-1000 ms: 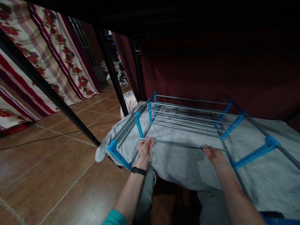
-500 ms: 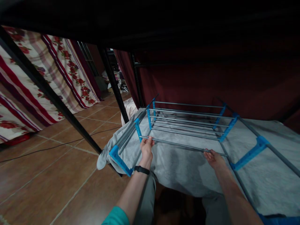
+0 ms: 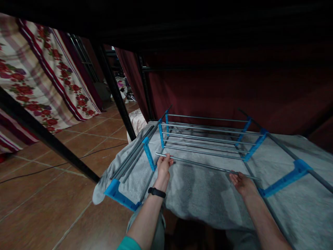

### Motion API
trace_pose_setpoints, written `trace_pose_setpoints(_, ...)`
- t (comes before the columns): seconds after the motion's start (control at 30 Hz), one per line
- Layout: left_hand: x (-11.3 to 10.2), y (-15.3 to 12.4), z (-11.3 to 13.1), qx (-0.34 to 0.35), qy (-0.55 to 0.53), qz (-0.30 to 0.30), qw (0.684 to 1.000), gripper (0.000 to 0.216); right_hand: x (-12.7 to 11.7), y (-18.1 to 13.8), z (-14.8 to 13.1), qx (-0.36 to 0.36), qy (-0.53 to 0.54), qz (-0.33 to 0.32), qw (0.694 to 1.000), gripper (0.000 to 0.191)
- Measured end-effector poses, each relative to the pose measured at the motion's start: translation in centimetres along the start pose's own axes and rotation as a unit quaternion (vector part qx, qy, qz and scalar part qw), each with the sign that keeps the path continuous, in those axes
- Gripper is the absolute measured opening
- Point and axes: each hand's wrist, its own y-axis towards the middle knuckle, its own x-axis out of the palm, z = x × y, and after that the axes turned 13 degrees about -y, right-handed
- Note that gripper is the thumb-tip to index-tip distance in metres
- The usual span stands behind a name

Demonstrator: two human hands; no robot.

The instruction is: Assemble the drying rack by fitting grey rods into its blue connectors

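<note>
A thin grey metal tube (image 3: 200, 164) spans my two hands, held roughly level over the grey blanket. My left hand (image 3: 163, 166) pinches it near its left end, which sticks out free beside a blue plastic bracket (image 3: 148, 154). Toward the other end, the fingers of my right hand (image 3: 241, 183) are closed around the tube, and its tip lies close to the large right blue bracket (image 3: 283, 178). Behind it stands the rack's far section, where several tubes (image 3: 205, 150) run between blue brackets. At the near left is another blue bracket (image 3: 122, 198).
Several loose grey tubes (image 3: 134, 152) lie along the left edge of the blanket (image 3: 192, 194). Black bed posts (image 3: 117, 86) rise at the left, with a dark frame overhead. A maroon curtain (image 3: 208, 90) hangs behind. A black cable (image 3: 65, 163) crosses the tiled floor.
The view has turned slightly to the right. The tube's left end has come away from the left blue bracket and now shows a gap. Both hands keep hold of the tube.
</note>
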Motion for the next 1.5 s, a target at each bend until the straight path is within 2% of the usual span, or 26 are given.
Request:
trace_pose_setpoints(0.13,-0.1,-0.6,0.1,-0.047,-0.008,-0.026,0.999,0.018,1.0,-0.6,0.1,0.010,-0.005,0.023,1.000,0.016)
trace_pose_setpoints(0.27,0.5,-1.6,-0.8,-0.069,-0.023,-0.037,0.997,0.017,1.6,-1.0,0.6,0.000,-0.009,0.017,1.000,0.012)
trace_pose_setpoints(0.43,0.9,-1.7,-1.2,-0.040,-0.013,-0.042,0.998,0.017,0.7,-0.7,0.5,-0.003,0.002,0.002,1.000,0.016)
trace_pose_setpoints(0.8,0.8,-1.6,-1.2,-0.005,0.040,-0.068,0.997,0.024,-1.0,-0.5,-0.2,-0.002,0.014,0.039,0.999,0.021)
trace_pose_setpoints(0.93,1.2,-1.6,-1.4,-0.016,0.052,-0.069,0.996,0.025,-0.8,-1.2,-0.2,-0.014,0.014,0.035,0.999,0.021)
trace_pose_setpoints(1.2,1.8,-2.1,-1.8,-0.058,0.039,-0.147,0.987,0.027,-0.4,-1.1,0.0,-0.012,0.026,0.046,0.999,0.018)
trace_pose_setpoints(1.33,2.4,-2.1,-1.9,-0.029,0.043,-0.185,0.981,0.033,-0.7,-0.7,0.0,-0.010,0.030,0.054,0.998,0.019)
trace_pose_setpoints(1.5,2.9,-2.1,-1.4,0.070,0.045,-0.218,0.972,0.036,-1.0,-0.4,0.0,-0.015,0.033,0.073,0.997,0.021)
